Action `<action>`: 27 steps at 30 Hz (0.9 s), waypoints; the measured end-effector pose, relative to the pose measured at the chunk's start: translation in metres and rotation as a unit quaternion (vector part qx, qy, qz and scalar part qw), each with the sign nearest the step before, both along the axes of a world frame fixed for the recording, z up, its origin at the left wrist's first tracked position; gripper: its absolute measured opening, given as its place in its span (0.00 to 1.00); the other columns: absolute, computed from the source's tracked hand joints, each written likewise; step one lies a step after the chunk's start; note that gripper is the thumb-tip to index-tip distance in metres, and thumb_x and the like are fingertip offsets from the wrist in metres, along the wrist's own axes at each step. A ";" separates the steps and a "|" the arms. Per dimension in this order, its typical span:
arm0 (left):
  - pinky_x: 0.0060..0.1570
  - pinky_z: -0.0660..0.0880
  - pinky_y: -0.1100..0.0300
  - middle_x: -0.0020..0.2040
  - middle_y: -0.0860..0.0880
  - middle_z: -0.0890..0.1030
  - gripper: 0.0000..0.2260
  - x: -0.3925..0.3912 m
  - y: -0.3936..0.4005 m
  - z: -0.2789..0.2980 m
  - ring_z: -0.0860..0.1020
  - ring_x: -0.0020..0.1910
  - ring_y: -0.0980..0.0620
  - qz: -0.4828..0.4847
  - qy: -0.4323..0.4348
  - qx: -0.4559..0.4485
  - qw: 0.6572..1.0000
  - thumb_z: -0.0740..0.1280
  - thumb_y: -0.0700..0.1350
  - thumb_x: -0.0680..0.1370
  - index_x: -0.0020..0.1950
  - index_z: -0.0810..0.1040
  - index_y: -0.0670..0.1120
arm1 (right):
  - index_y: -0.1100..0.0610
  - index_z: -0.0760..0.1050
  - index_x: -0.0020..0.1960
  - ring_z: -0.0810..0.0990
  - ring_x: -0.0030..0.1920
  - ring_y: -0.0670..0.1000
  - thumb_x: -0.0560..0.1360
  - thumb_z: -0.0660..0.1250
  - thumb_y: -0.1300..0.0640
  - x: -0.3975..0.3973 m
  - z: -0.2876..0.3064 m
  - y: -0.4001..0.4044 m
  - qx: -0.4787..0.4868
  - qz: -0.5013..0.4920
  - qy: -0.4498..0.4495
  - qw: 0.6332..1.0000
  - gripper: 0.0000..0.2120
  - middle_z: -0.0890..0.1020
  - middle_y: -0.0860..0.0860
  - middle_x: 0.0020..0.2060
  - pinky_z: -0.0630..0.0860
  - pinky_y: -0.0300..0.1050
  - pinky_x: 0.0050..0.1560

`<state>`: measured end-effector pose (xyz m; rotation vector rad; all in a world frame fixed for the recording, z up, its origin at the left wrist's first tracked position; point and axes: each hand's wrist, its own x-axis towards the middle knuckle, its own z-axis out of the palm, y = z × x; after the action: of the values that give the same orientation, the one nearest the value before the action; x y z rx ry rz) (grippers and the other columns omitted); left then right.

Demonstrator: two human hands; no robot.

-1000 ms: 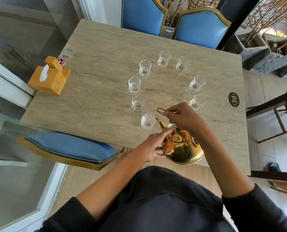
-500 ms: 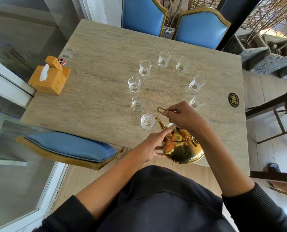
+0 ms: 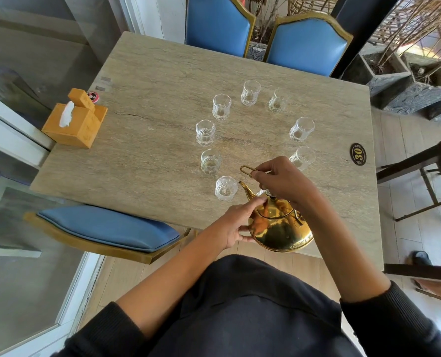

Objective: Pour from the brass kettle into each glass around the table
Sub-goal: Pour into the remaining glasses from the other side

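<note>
The brass kettle (image 3: 281,233) is near the table's front edge, its spout pointing up-left toward the nearest glass (image 3: 225,188). My right hand (image 3: 282,180) grips the kettle's thin wire handle above the lid. My left hand (image 3: 240,222) rests against the kettle's left side, with its fingers reaching to the lid. Several clear cut glasses stand in a ring on the stone table (image 3: 149,161), among them one at the left (image 3: 205,132) and one at the far side (image 3: 250,92). A glass (image 3: 301,157) sits partly behind my right hand.
An orange tissue box (image 3: 75,124) stands at the table's left edge. A round number plaque (image 3: 358,154) lies at the right. Two blue chairs (image 3: 308,45) stand at the far side, and a blue seat (image 3: 106,226) is tucked in at the front left.
My right hand with the wire handle has risen slightly; the kettle and my left hand have barely moved.
</note>
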<state>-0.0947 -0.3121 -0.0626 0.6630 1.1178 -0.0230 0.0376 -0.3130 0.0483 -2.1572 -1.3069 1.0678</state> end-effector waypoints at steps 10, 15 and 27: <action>0.69 0.77 0.36 0.57 0.48 0.81 0.19 0.002 0.001 0.000 0.80 0.60 0.44 0.002 -0.001 -0.005 1.000 0.74 0.63 0.78 0.59 0.78 0.50 | 0.63 0.84 0.55 0.72 0.19 0.36 0.80 0.65 0.57 0.001 0.001 0.003 -0.003 0.007 0.001 1.000 0.12 0.80 0.51 0.33 0.62 0.26 0.20; 0.70 0.76 0.35 0.57 0.48 0.81 0.20 0.002 0.003 0.000 0.80 0.59 0.44 0.003 0.000 -0.008 1.000 0.74 0.63 0.79 0.60 0.78 0.50 | 0.62 0.84 0.55 0.73 0.20 0.36 0.80 0.65 0.57 0.001 0.001 0.005 -0.007 0.006 0.001 1.000 0.12 0.81 0.51 0.33 0.64 0.30 0.24; 0.69 0.78 0.36 0.59 0.47 0.82 0.26 0.001 0.007 -0.003 0.80 0.58 0.44 -0.001 -0.001 -0.008 1.000 0.74 0.63 0.78 0.67 0.79 0.47 | 0.63 0.84 0.55 0.72 0.20 0.36 0.80 0.65 0.57 0.001 0.000 0.009 -0.006 0.010 0.003 1.000 0.12 0.80 0.50 0.32 0.64 0.28 0.22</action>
<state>-0.0933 -0.3049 -0.0655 0.6500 1.1143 -0.0331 0.0385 -0.3044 0.0481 -2.1528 -1.3250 1.0909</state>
